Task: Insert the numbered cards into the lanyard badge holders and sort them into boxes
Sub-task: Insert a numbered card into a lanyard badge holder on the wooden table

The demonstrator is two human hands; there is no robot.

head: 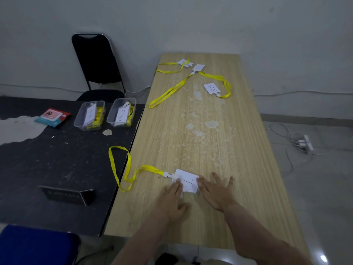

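Both hands lie flat with fingers straight, gripping nothing. The left hand (172,199) presses its fingertips on the left end of the card (189,181), and the right hand (215,192) touches the card's right edge. The card, marked with a single stroke, lies on the wooden worktop (248,150) between the two hands. At its left end a white clip (167,175) joins the yellow lanyard (129,169), so the long axis runs left to right. I judge the right hand is the one placed to push it home. The box labelled 2 (121,112) and its neighbour box (89,115) stand well apart on the dark worktop (57,159), far left, nearer the left hand
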